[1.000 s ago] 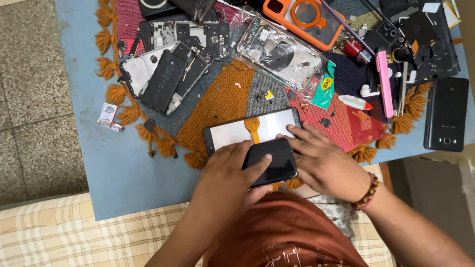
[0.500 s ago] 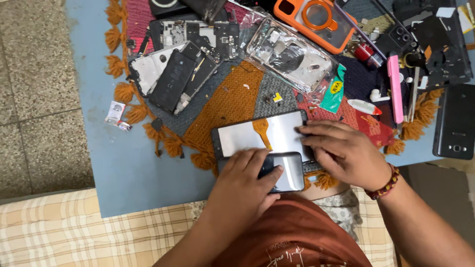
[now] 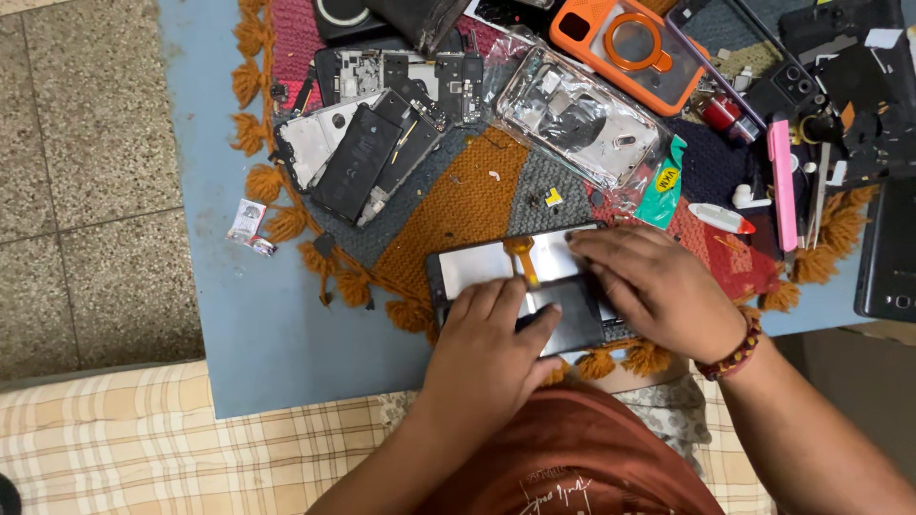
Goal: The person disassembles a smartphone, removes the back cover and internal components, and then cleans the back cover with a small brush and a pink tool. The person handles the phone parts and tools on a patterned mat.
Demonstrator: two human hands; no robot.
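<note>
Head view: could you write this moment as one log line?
left hand: on dark phone | right hand: pressing screen panel | surface: woven mat on blue table

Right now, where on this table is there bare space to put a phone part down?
Bare blue tabletop runs down the left side, between the tasselled woven mat and the table's edge, interrupted only by a small crumpled wrapper. The mat itself is crowded: dismantled phone frames, an orange phone case, and both hands, left hand and right hand, on the opened phone.

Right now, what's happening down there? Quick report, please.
Left hand pressing on dark phone. Right hand steadying display panel beside it. Loose phone parts crowd the mat beyond.
</note>
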